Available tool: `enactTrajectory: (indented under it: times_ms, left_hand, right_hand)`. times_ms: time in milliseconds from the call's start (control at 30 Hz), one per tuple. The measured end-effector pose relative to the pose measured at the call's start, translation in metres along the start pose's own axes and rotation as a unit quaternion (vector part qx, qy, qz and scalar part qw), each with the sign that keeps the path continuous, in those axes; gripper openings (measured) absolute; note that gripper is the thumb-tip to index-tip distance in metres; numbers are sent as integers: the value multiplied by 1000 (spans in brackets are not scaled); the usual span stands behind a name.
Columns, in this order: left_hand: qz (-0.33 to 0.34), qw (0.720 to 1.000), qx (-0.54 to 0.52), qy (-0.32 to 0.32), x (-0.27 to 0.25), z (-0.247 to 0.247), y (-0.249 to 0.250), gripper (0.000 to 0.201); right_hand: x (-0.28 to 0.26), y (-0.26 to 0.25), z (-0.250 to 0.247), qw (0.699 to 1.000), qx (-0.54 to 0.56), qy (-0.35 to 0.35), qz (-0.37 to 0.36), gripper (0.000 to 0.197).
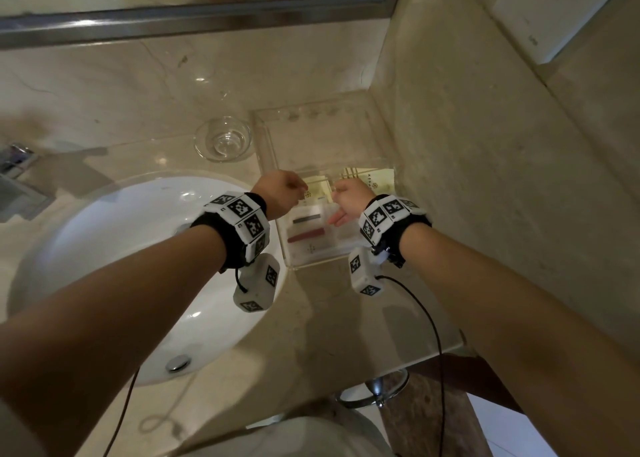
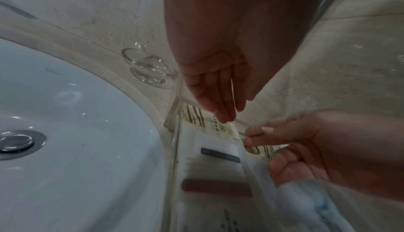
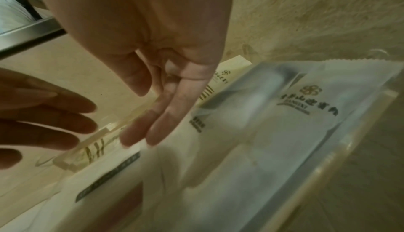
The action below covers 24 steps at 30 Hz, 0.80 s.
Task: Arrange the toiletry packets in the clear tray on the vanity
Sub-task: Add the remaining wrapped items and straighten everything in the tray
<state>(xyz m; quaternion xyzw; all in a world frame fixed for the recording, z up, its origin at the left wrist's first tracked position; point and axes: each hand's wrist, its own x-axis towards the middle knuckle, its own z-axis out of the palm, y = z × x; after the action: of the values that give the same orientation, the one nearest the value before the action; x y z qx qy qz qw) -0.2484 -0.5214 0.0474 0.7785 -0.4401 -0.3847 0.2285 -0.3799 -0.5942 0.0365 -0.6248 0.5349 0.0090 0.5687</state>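
The clear tray [image 1: 273,152] stands on the vanity in the corner by the right wall. Its near half holds a white packet with a dark grey bar [image 1: 306,218] [image 2: 219,153], a white packet with a red bar [image 1: 306,235] [image 2: 216,187] and cream packets with gold stripes [image 1: 374,179] [image 2: 194,116]. A larger white packet with a gold flower logo [image 3: 306,114] lies along the tray's right wall. My left hand [image 1: 287,190] [image 2: 229,113] hovers over the cream packet, fingers straight and empty. My right hand [image 1: 341,207] [image 3: 140,123] hangs just right of it, fingers relaxed and holding nothing.
A small glass bowl [image 1: 223,138] [image 2: 148,66] sits left of the tray's far half. The white sink [image 1: 121,266] with its drain [image 1: 178,363] fills the left, a faucet [image 1: 14,166] at the far left. The marble wall [image 1: 485,179] bounds the tray's right side.
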Motion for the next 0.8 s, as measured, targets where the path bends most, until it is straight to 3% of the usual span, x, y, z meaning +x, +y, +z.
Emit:
enactTrajectory:
  times_ms: [67,200,300,433,533,700,800]
  left_hand:
    - [-4,1000,-27,-5,2,3,3,25]
    - [-6,999,-48,-14,7,9,10,26]
    - [5,997,-48,-53,9,21,19,28]
    - [12,996,-35,-83,14,41,29,31]
    - [1,994,-44,-104,19,53,35,33]
    - [-16,991,-22,-128,26,62,37,34]
    - [-12,993,2,-120,27,63,36,20]
  right_hand:
    - [2,1,0,1000,-15,14,-19,44]
    - [1,4,-11,990,-58,112,-57,35]
    - [-4,9,-29,979,-114,162,-42,30]
    - [-10,22,-50,963,-222,156,6,32]
    - [-11,34,-59,957,-241,163,-18,38]
    - [2,48,-54,938,-335,55,-65,47]
    - [9,48,-54,924,-376,38,-60,51]
